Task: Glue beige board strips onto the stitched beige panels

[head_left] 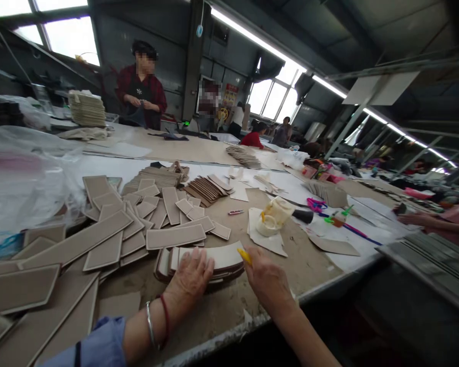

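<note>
Several clear plastic bags (26,178) bulge at the far left. Beside and in front of them, a loose heap of beige panels (95,237), large and small, many with pale edges, overlaps across the table (229,300). Farther back, a bundle (86,108) of flat pieces sits left of a co-worker (141,92) in a plaid shirt and dark apron, whose two hands are together at a dark piece.

Right of the heap, the left hand (190,274) lies over the left part of a stack (224,256) of pale, slightly curved strips near the front of the table. Its fingers are nearly straight and close together, resting on top; the thumb is hidden. Beyond the stack are fanned brown strips (206,190) and small snips (236,212).

At the stack's right end, the right hand (268,278) has its fingers curled closed round a yellow tool (245,256), the tip just at the strips; whether it touches them I cannot tell. Behind this hand, a yellowish pot (277,211) stands on a pale sheet (268,242), then come a pink coil (316,205) and a green-topped bottle (338,219). Another person's arm (424,220) reaches in at far right.
</note>
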Demonstrator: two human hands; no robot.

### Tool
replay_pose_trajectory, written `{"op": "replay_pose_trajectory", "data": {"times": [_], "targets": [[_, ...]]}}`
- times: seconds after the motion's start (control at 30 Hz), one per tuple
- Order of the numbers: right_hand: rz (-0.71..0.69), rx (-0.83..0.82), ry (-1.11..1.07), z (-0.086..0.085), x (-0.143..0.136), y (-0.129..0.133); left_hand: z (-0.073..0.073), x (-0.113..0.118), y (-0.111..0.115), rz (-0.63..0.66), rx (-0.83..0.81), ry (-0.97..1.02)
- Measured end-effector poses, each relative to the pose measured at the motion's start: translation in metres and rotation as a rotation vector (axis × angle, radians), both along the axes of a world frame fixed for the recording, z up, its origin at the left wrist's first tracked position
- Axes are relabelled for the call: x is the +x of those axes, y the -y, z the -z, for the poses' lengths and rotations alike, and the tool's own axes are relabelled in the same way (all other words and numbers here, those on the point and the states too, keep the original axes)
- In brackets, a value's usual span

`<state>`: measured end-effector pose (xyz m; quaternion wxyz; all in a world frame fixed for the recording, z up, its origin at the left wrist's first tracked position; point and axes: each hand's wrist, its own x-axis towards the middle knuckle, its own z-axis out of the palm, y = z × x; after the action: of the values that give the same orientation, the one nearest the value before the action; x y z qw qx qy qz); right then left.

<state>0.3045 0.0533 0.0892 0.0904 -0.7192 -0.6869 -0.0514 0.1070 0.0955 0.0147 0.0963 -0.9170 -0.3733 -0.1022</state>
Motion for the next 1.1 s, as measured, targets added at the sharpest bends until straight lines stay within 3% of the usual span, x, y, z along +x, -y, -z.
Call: {"op": "replay_pose_trajectory", "data": {"times": [0.07, 0.17, 0.27, 0.37, 0.53, 0.63, 0.83, 1.1], "targets": [[0.070, -0.052, 0.040, -0.002, -0.008, -0.012, -0.010, -0.006, 0.006, 0.021, -0.039, 0.009], [0.065, -0.097, 0.026, 0.006, -0.012, -0.019, -0.037, -0.018, 0.006, 0.044, -0.155, 0.042], [0.059, -0.122, 0.009, 0.015, -0.011, -0.017, -0.052, -0.032, -0.007, -0.108, -0.149, 0.113], [0.068, -0.185, 0.028, 0.022, -0.009, -0.016, -0.038, -0.047, -0.020, -0.185, -0.166, 0.196], [0.051, -0.302, 0.018, 0.037, -0.002, -0.020, 0.001, -0.059, -0.022, -0.133, -0.231, 0.266], [0.049, -0.337, -0.029, 0.046, 0.003, -0.023, 0.009, -0.060, -0.021, -0.119, -0.285, 0.263], [0.025, -0.337, -0.072, 0.041, 0.004, -0.026, 0.003, -0.061, -0.025, -0.087, -0.317, 0.283], [0.022, -0.128, -0.118, 0.021, 0.002, -0.011, -0.032, -0.064, -0.026, -0.067, -0.421, 0.273]]}}
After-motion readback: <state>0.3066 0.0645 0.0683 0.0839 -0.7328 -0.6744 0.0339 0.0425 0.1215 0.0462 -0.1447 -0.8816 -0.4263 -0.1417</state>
